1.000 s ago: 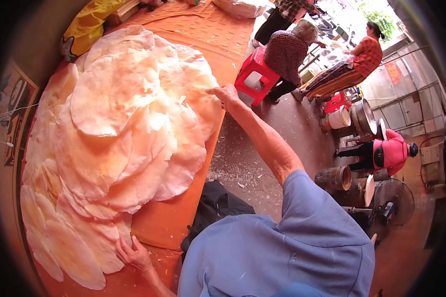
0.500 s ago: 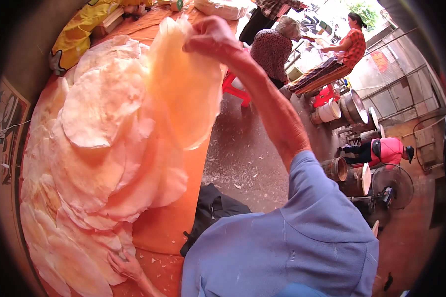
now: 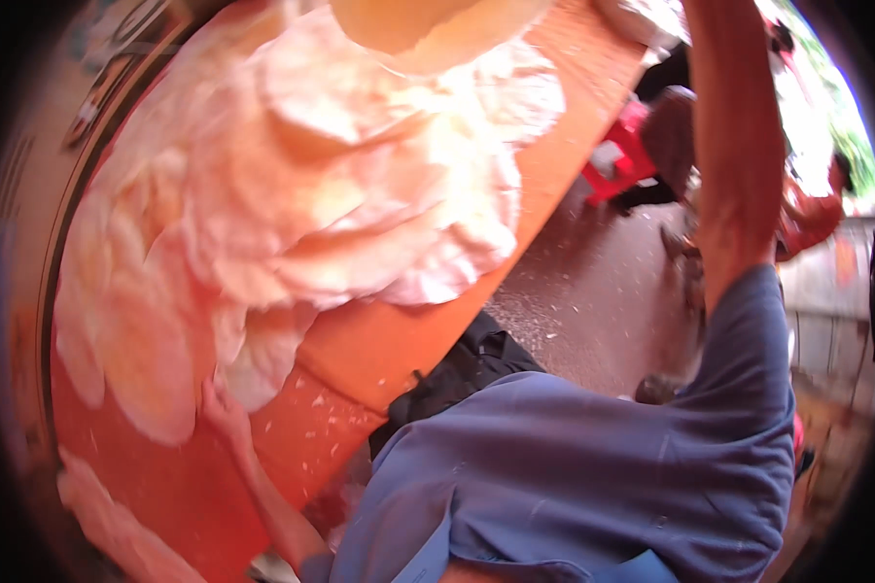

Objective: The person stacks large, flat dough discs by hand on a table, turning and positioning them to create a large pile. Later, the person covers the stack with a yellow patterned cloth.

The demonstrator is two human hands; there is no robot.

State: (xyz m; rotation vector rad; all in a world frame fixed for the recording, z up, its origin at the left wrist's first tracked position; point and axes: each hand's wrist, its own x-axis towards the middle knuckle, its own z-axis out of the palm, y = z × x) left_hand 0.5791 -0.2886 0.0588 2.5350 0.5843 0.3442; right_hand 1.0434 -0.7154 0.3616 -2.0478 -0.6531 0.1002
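Note:
A thick, overlapping pile of thin, pale, round sheets [image 3: 262, 214] with wavy edges covers much of the orange table cover [image 3: 428, 321]. At the pile's near edge, my left hand [image 3: 226, 410] has its fingertips closed on the border of one sheet. My right arm [image 3: 737, 165] reaches up past the top edge, so its hand is out of sight. A yellowish translucent sheet [image 3: 437, 29] hangs above the far part of the pile, cut off by the top edge; what holds it is hidden.
A black cloth item [image 3: 467, 364] lies beside the table, near my blue shirt. A red plastic stool [image 3: 624, 160] and people [image 3: 812, 219] are at the right. At lower left is a blurred, long pinkish shape [image 3: 117, 525]. Pale flakes lie on cover and floor.
My view has turned, bringing the pile nearer the middle. My right hand, earlier holding up a sheet, has left the picture at the top. My left hand's spread fingers have drawn together at a sheet's border.

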